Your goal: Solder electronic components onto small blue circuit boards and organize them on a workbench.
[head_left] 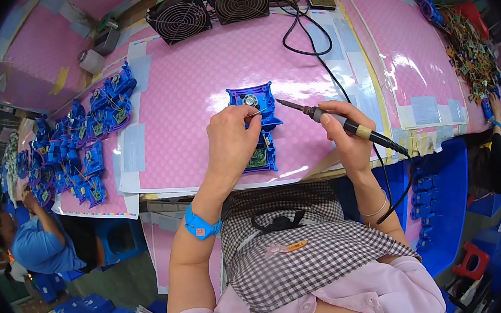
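A blue plastic housing (265, 98) lies opened out on the pink sheet in front of me. Its upper half carries a round speaker (250, 101); a green circuit board (257, 157) sits in its lower half. My left hand (231, 133) is over the housing, thumb and fingers pinched on a thin light strand (258, 113); I cannot tell whether it is wire or solder. A soldering iron (316, 114) is gripped in my right hand (348, 135). The iron's tip points left, by the right edge of the housing's upper half.
Two black fans (179, 18) stand at the back edge. A black cord (334, 75) trails across the sheet on the right. Several blue housings (71, 137) crowd the left, near a person in blue (45, 245). Wired parts (468, 54) are heaped far right; a blue bin (447, 198) stands below.
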